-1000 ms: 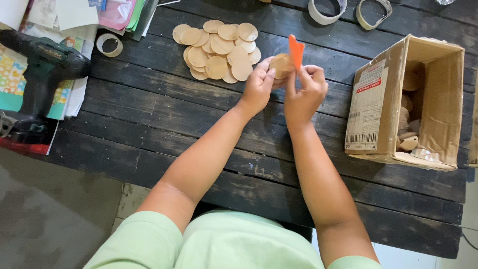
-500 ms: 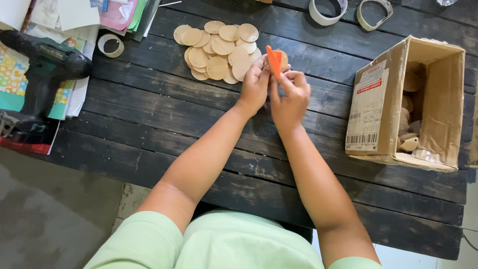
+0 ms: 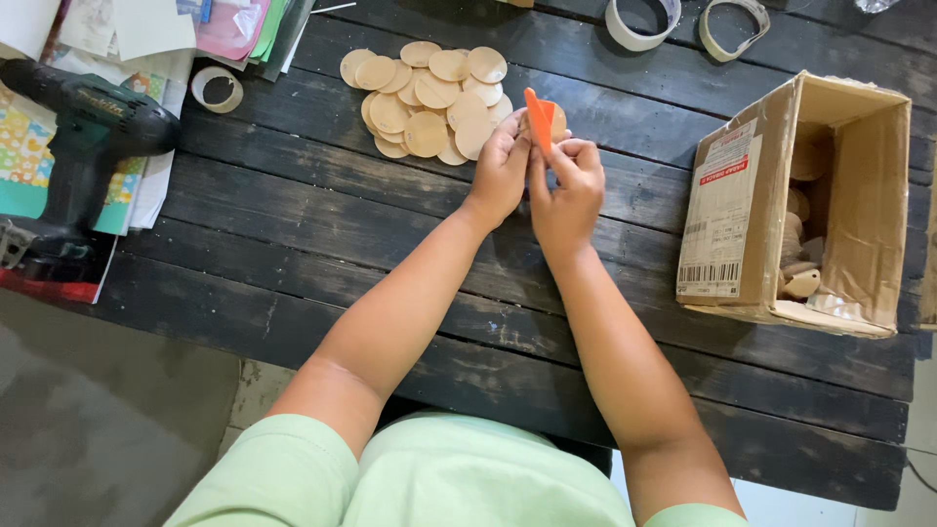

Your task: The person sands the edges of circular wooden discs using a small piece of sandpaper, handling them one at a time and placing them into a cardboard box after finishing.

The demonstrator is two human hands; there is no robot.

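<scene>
1. Plainly held between both hands: a small round wooden disc [image 3: 551, 122], raised just above the dark plank tabletop [image 3: 293, 224], at the near right edge of the pile of wooden discs [image 3: 429, 98].
2. Left hand [image 3: 500, 171] curled round the disc's left side, fingers closed on it, thumb toward the middle; disc mostly hidden behind the fingers, only its upper right rim showing.
3. Right hand [image 3: 566, 190] pinched shut on an orange strip [image 3: 538, 117], probably sandpaper or a small scraper, though too small to tell for sure.
4. Strip stood nearly upright, long axis running away from the body and leaning a little left, its tip topping the disc's rim.
5. Strip pressed against the disc's edge, so disc and strip touched right between the two thumbs; neither hand nearer than the other, both already on the work.
6. Disc lay up and slightly left of the right hand, up and right of the left hand.
7. Pile sat just beside the left hand's knuckles, up and to the left, not touched.
8. Open cardboard box [image 3: 810, 205] on its side, well apart to the right, with more wooden pieces inside.
9. Cordless drill [image 3: 88, 127] far off at the left edge, on papers; two tape rolls [image 3: 644, 20] at the top, out of reach of the work.
</scene>
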